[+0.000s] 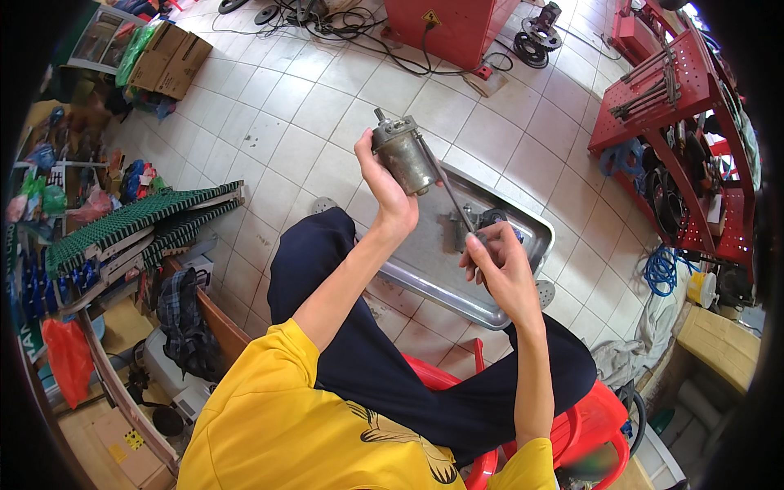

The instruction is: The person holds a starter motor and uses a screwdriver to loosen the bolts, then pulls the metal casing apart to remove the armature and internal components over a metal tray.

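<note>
A cylindrical metal motor (406, 166), worn and greyish-brown, is held up in my left hand (385, 181). Its short shaft points up and away, and my fingers wrap round its left side and underside. My right hand (500, 268) is closed on the near end of a long steel-shafted tool (459, 202), whose handle is mostly hidden in the fingers. From there the shaft runs up to the left, its far end against or close beside the motor's right side. Below them a shallow metal tray (425, 287) lies on the floor, with small dark parts (492, 218) in it.
Under me is a red plastic chair (600, 425). To the right stands a red tool rack (633, 122), with a blue hose (660, 271) below it. Cables (351, 33) run by a red cabinet (445, 28) at the back. Green-black folded loungers (147, 224) and cardboard boxes (170, 61) are left.
</note>
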`<state>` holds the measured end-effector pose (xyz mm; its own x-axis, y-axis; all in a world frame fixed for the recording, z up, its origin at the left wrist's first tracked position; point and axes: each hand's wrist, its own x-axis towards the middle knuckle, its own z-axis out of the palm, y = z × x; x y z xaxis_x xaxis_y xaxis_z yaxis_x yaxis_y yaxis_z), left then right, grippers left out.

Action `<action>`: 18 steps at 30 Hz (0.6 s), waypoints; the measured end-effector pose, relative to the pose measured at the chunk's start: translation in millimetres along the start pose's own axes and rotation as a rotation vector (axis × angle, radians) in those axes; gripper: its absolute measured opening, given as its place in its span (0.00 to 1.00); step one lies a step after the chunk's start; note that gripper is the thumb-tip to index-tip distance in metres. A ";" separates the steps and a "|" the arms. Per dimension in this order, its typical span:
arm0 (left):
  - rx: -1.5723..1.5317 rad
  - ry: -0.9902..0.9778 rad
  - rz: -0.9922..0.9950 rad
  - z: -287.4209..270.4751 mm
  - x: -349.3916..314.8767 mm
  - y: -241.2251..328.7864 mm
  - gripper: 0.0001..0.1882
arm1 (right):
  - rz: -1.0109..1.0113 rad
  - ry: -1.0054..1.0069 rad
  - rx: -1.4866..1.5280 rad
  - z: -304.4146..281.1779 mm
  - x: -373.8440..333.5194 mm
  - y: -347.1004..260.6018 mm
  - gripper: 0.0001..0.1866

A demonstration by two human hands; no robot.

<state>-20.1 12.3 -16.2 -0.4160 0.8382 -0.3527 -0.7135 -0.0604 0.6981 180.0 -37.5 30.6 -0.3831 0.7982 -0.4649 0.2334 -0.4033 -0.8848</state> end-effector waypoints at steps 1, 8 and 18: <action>-0.001 0.011 0.002 -0.3 0.6 -0.7 0.35 | -0.020 0.001 0.003 0.3 0.8 3.0 0.18; -0.005 0.024 0.011 -1.6 0.9 -0.2 0.35 | 0.001 -0.060 0.014 -7.7 4.6 6.6 0.20; -0.047 0.003 -0.013 -1.3 -1.5 -1.1 0.30 | -0.009 -0.018 -0.145 -3.2 -2.2 -2.2 0.18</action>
<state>-19.5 10.4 -17.2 -0.4081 0.8376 -0.3633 -0.7443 -0.0747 0.6637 183.1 -36.9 33.7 -0.4013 0.7929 -0.4585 0.3565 -0.3259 -0.8756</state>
